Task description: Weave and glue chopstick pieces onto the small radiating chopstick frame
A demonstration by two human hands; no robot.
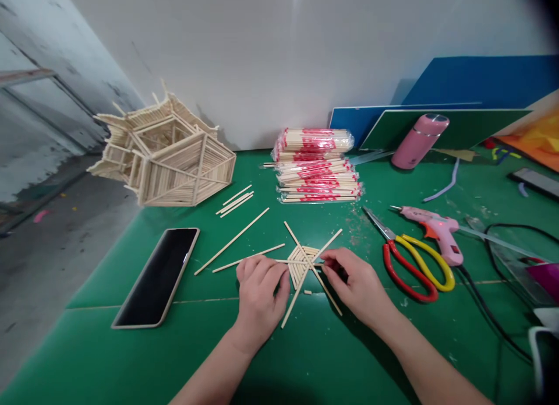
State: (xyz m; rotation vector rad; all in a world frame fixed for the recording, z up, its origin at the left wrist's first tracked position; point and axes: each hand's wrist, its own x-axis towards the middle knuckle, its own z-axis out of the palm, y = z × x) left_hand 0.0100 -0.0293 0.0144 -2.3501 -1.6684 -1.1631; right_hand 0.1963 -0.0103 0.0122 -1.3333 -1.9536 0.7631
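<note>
A small star-shaped frame of wooden sticks (301, 265) lies flat on the green table, with crossed spokes and short sticks laid between some of them. My left hand (264, 285) has its fingers closed on the left end of the frame's horizontal stick. On the right side, my right hand (349, 280) pinches the other end of that stick between thumb and fingers. A tiny cut piece of stick (308, 292) rests just below the frame. Two longer loose sticks (231, 242) lie beyond my left hand, and several short sticks (236, 201) are farther back.
A phone (157, 277) lies at left. Behind it stands a stick-built model (183, 160). Wrapped stick bundles (318, 169) are stacked at the back. To the right are scissors (410, 259), a pink glue gun (437, 227) with its cord, and a pink bottle (419, 143).
</note>
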